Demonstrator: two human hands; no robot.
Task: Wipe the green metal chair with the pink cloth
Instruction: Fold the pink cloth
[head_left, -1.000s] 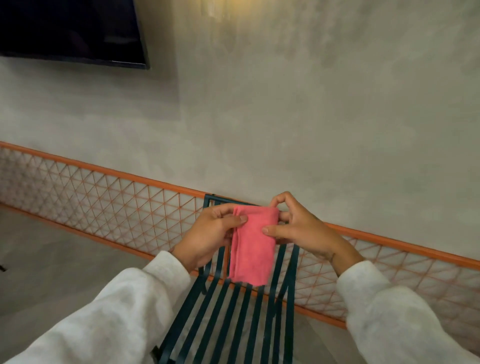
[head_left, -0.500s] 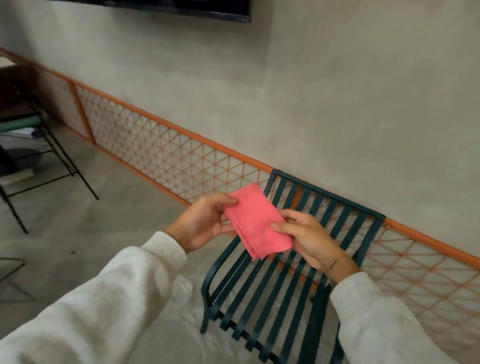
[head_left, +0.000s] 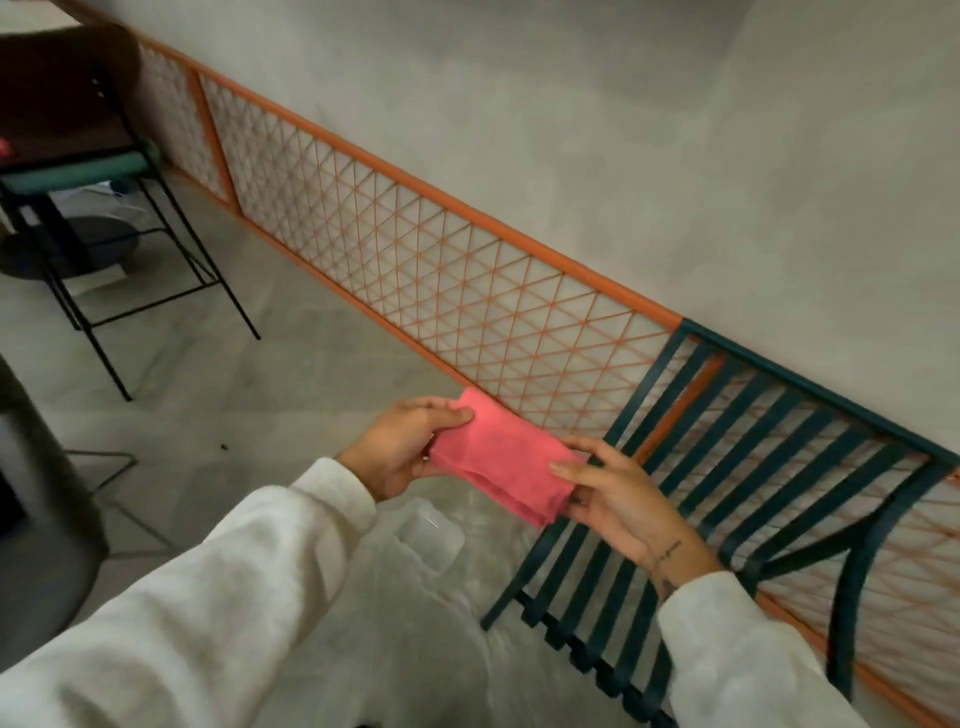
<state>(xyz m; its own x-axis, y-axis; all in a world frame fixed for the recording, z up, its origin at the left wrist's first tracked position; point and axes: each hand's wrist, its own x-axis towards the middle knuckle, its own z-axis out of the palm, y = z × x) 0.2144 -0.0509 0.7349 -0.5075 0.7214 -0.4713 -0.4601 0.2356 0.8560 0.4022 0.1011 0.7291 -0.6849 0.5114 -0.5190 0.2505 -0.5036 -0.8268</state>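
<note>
Head view: one pink cloth (head_left: 498, 462), folded into a narrow strip, hangs in the air between two hands, just left of the one green metal chair (head_left: 844, 623) and not touching it. The left hand (head_left: 405, 452) pinches the cloth's upper left end, thumb on top. The right hand (head_left: 618, 504) grips its lower right end. The chair stands against an orange lattice panel (head_left: 415, 249). One black-legged stool (head_left: 78, 174) stands far left on the floor (head_left: 260, 389).
</note>
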